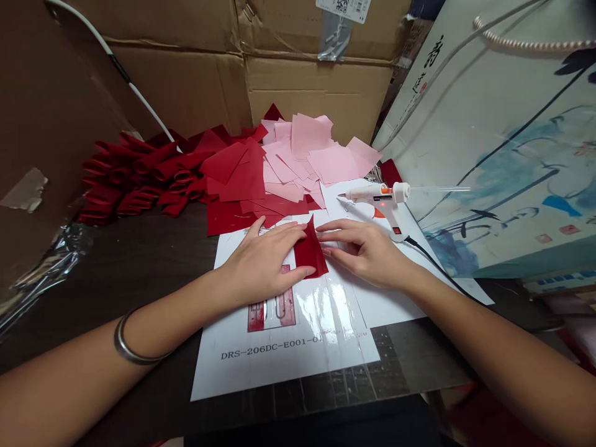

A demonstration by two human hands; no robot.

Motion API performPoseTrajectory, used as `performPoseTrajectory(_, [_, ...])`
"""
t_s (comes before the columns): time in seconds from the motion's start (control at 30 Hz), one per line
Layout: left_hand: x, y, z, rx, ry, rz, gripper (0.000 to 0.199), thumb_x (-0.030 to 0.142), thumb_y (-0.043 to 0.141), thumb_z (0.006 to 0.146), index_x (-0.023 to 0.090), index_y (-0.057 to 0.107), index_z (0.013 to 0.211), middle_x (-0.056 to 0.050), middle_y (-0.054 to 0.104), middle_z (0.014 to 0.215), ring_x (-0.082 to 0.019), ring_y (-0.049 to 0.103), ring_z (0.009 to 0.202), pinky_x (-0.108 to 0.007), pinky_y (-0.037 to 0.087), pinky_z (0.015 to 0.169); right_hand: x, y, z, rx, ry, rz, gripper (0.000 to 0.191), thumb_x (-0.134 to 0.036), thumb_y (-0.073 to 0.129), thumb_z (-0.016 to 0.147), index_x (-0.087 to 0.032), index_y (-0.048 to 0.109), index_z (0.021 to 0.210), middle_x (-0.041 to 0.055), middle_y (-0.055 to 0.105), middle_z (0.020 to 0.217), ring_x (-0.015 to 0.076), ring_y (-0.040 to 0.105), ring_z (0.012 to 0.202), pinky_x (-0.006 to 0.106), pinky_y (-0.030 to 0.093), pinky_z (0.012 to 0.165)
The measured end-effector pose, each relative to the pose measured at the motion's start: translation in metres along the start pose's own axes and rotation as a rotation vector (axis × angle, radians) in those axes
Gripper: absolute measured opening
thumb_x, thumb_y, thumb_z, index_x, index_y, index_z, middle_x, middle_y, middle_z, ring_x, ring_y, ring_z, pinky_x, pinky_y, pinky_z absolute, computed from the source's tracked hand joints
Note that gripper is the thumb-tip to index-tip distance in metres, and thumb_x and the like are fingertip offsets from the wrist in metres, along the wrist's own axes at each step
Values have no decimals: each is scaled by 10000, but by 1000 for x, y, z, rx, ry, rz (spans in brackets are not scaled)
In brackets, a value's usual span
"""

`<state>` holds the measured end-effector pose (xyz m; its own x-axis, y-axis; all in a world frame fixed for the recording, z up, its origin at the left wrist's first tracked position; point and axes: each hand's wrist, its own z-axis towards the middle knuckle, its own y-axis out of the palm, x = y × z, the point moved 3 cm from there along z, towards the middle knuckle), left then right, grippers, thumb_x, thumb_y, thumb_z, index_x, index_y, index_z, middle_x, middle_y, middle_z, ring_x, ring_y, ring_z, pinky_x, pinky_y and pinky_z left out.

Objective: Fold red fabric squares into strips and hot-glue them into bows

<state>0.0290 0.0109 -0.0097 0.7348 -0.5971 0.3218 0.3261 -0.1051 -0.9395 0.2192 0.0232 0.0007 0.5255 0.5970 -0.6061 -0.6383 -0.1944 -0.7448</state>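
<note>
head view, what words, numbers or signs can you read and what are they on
"DRS-206DC-E001-0", then lost in glare: white sheet
Faint red print on that sheet: unreadable
Label on the cardboard box: QR-style code, text too small
Dark marking on the glue gun: too small
Brush-style characters and red seals on the painted panel: not legible

A head-worn camera looks forward and down from near above a dark brown bench (139, 261). It faces upright brown cardboard (186, 81).

Cloth (311, 257) lies on paper (223, 379), the glue gun (388, 194) behind and right.
</note>
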Motion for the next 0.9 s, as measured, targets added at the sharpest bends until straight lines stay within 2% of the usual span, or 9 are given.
performPoseTrajectory(0.1, [-1, 0, 0, -5, -1, -23, 609, 556, 545, 882, 198, 451, 1366, -109, 496, 1436, -316, 441, 1331, -632, 187, 1133, 0, 0, -1, -6, -18, 8, 316, -272, 590, 876, -250, 692, 1174, 51, 650, 1279, 241, 655, 1087, 426, 542, 907])
performPoseTrajectory(0.23, [-1, -2, 0, 11, 34, -22, 555, 555, 542, 887, 200, 502, 1312, -117, 508, 1413, -316, 456, 1309, -644, 187, 1126, 2, 1, -2, -26, -14, 32, 324, -295, 611, 876, -252, 683, 1189, 42, 660, 1255, 246, 628, 1160, 440, 528, 969])
performPoseTrajectory(0.37, [-4, -7, 0, 14, 103, 10, 397, 411, 493, 935, 175, 566, 1246, -120, 506, 1376, -283, 527, 1199, -565, 288, 1114, 4, 3, -2, -25, 0, 43, 327, -310, 634, 869, -267, 679, 1190, 35, 672, 1229, 244, 634, 1153, 462, 527, 982])
performPoseTrajectory(0.47, [-9, -9, 2, 18, 144, -21, 365, 349, 510, 923, 167, 572, 1234, -118, 542, 1313, -271, 524, 1179, -494, 374, 1075, 3, 4, -1, -36, 0, 49, 359, -332, 624, 877, -259, 654, 1227, 35, 664, 1242, 237, 625, 1167, 449, 527, 989])
performPoseTrajectory(0.57, [-14, -9, 3, 67, 139, -65, 385, 373, 573, 889, 159, 555, 1208, -112, 588, 1246, -267, 524, 1185, -468, 406, 1053, 0, 5, 0, -58, -17, 43, 355, -344, 612, 883, -261, 656, 1225, 37, 650, 1264, 238, 614, 1183, 448, 519, 1003])
performPoseTrajectory(0.7, [-18, -11, 4, 141, 87, -40, 360, 438, 650, 822, 164, 618, 1053, -116, 581, 1214, -282, 546, 1140, -450, 452, 984, -3, 6, 2, -70, -23, 12, 333, -358, 615, 878, -291, 675, 1199, 32, 648, 1269, 254, 628, 1161, 471, 535, 969])
performPoseTrajectory(0.8, [-18, -12, 4, 143, 88, -16, 370, 462, 662, 803, 163, 640, 1019, -98, 615, 1087, -263, 576, 1028, -437, 467, 936, -3, 6, 2, -60, 4, -4, 318, -364, 635, 862, -272, 700, 1160, 38, 659, 1257, 254, 644, 1132, 454, 544, 951])
performPoseTrajectory(0.9, [-17, -14, 3, 136, 98, -6, 366, 458, 650, 807, 157, 647, 1015, -92, 627, 1046, -263, 572, 1011, -440, 453, 943, -3, 7, 2, -48, 11, 1, 348, -392, 651, 848, -252, 697, 1164, 42, 656, 1264, 246, 641, 1138, 439, 531, 974])
